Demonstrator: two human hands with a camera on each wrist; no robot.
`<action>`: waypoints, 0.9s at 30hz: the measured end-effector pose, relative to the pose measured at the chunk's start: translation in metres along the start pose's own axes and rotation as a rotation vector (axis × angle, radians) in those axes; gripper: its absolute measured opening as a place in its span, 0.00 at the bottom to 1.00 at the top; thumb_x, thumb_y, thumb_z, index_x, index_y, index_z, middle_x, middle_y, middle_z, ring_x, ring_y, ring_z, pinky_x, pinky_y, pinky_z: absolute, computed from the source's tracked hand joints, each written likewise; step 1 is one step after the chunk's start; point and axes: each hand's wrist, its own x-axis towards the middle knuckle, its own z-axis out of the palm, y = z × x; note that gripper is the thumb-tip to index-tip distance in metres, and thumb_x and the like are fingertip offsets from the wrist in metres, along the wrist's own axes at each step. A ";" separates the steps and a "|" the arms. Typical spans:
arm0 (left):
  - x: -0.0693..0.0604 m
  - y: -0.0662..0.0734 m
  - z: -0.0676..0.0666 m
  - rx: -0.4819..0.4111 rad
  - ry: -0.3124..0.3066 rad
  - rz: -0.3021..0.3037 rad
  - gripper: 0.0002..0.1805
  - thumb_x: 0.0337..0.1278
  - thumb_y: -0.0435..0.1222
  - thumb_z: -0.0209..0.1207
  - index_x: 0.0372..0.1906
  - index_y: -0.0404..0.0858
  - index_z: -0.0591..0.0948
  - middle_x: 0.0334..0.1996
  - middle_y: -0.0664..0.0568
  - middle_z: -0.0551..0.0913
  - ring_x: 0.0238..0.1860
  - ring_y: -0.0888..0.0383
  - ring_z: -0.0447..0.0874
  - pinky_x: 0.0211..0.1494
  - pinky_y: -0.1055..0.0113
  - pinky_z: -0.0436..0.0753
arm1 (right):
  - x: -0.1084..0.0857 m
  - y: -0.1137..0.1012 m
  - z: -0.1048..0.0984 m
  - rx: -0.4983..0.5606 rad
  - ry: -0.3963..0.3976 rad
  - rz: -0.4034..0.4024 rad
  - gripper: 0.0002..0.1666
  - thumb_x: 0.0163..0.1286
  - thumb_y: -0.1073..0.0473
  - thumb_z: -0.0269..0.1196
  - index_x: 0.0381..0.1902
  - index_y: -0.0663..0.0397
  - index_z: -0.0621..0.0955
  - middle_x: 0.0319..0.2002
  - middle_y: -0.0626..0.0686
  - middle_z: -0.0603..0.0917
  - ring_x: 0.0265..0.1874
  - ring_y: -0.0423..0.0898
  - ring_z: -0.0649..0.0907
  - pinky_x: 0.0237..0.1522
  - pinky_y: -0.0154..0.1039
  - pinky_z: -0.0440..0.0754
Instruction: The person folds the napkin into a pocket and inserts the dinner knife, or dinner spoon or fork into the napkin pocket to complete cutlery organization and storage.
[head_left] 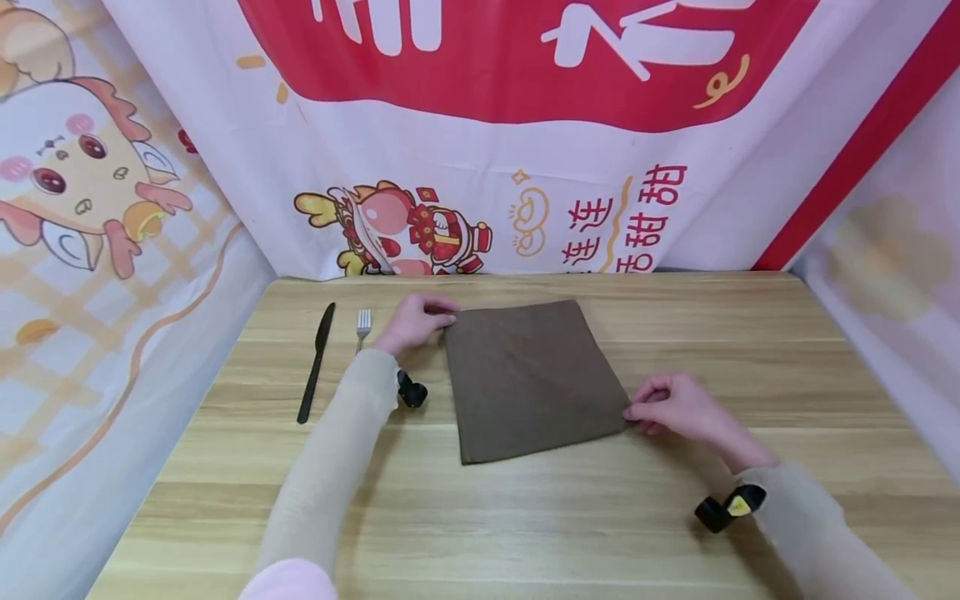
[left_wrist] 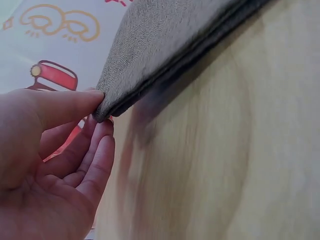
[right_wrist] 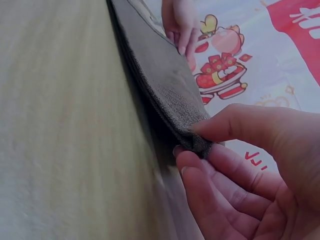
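Brown cloth [head_left: 534, 379], folded in layers, is at centre of head frame. Left hand [head_left: 417, 321] pinches its upper-left corner; right hand [head_left: 675, 407] pinches lower-right corner. Possible trouble: uneven pull may make layers slip apart; careless left hand may knock fork [head_left: 363, 322] near it, left of centre.

Over there the head cam's looking fwd & down from up high, well back, taking in the wooden table [head_left: 525, 525], brown cloth [head_left: 536, 379] mid-frame & printed hanging [head_left: 480, 158] up top. L wrist cam [head_left: 412, 391]'s peering v. close past the L hand [left_wrist: 55, 160], lower left. R wrist cam [head_left: 716, 514]'s looking equally near past the R hand [right_wrist: 290, 170], lower right, & catching the L hand up top. All 3 are sharing cloth, table & hanging.
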 end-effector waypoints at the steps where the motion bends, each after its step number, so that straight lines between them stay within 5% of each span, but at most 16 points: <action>1: -0.003 0.000 -0.002 -0.004 -0.004 0.005 0.12 0.68 0.32 0.64 0.54 0.37 0.87 0.50 0.48 0.86 0.51 0.52 0.81 0.57 0.57 0.78 | 0.002 0.000 -0.003 0.012 0.001 0.011 0.11 0.63 0.64 0.72 0.36 0.66 0.82 0.29 0.57 0.87 0.28 0.50 0.87 0.32 0.42 0.87; 17: -0.053 -0.003 -0.006 -0.011 -0.063 0.052 0.10 0.67 0.29 0.64 0.51 0.34 0.85 0.44 0.47 0.86 0.46 0.52 0.83 0.53 0.58 0.81 | 0.039 0.007 -0.043 0.019 0.058 0.051 0.20 0.69 0.61 0.70 0.51 0.73 0.82 0.38 0.57 0.88 0.35 0.46 0.88 0.41 0.41 0.87; 27: -0.082 -0.002 0.002 -0.065 -0.118 0.092 0.11 0.63 0.25 0.65 0.49 0.31 0.83 0.43 0.44 0.85 0.45 0.50 0.83 0.51 0.61 0.82 | 0.070 0.003 -0.058 -0.015 0.087 -0.045 0.21 0.70 0.65 0.69 0.54 0.76 0.80 0.45 0.62 0.86 0.37 0.45 0.87 0.44 0.41 0.86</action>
